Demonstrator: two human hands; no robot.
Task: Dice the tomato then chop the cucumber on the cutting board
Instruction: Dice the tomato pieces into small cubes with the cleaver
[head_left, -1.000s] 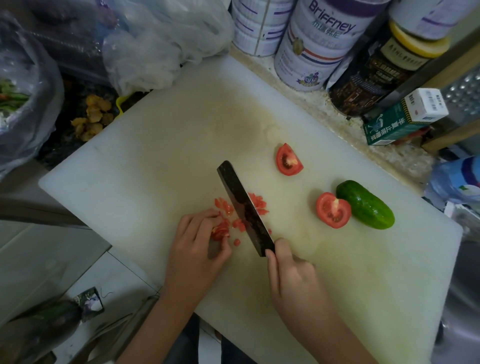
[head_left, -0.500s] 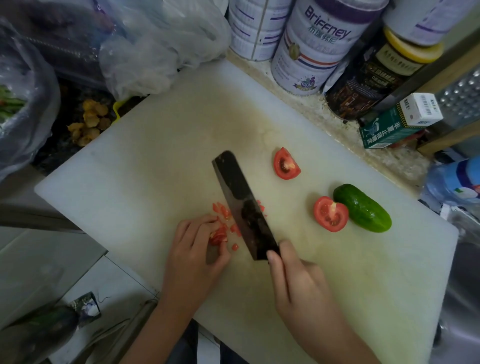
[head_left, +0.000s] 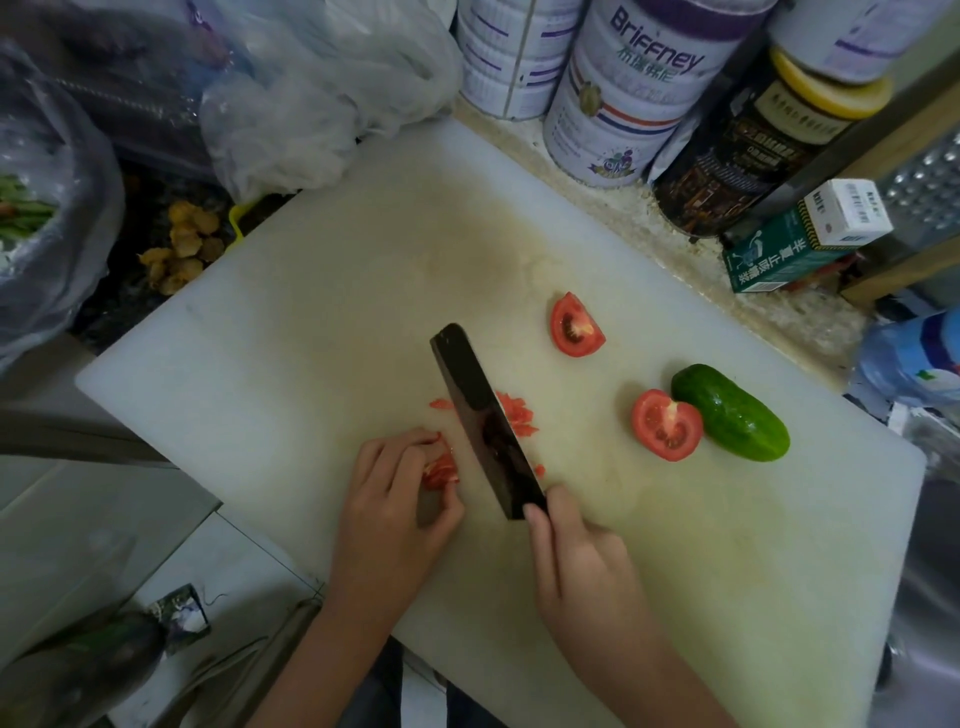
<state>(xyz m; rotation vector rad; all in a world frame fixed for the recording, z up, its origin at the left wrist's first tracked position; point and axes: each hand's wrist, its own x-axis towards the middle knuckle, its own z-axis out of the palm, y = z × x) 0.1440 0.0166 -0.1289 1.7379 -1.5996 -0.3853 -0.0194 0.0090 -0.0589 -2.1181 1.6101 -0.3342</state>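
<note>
A white cutting board (head_left: 311, 364) lies slantwise on the counter; near its front edge the left hand (head_left: 395, 499) rests with fingers curled, pinching a small piece of tomato (head_left: 440, 470) down against the board; just to the right of it the right hand (head_left: 576, 561) is clenched around the handle of a dark, broad-bladed knife (head_left: 483, 421), forefinger and thumb at the heel of the blade; the blade runs away from the person and a little leftward, its flat side tilted up to the camera, and whether its edge touches the board cannot be told; a heap of diced tomato (head_left: 517, 415) lies close beside the blade on its right, with a few stray bits on its left; farther back a tomato wedge (head_left: 576, 325) lies cut side up, apart from the rest; to the right a tomato half (head_left: 667, 425) lies cut face up against a whole cucumber (head_left: 730, 413), uncut; behind the board stand a Briffney tin (head_left: 623, 104), a dark jar with a yellow lid (head_left: 753, 140) and a green and white carton (head_left: 795, 239); crumpled plastic bags (head_left: 322, 93) lie at the far left corner.
</note>
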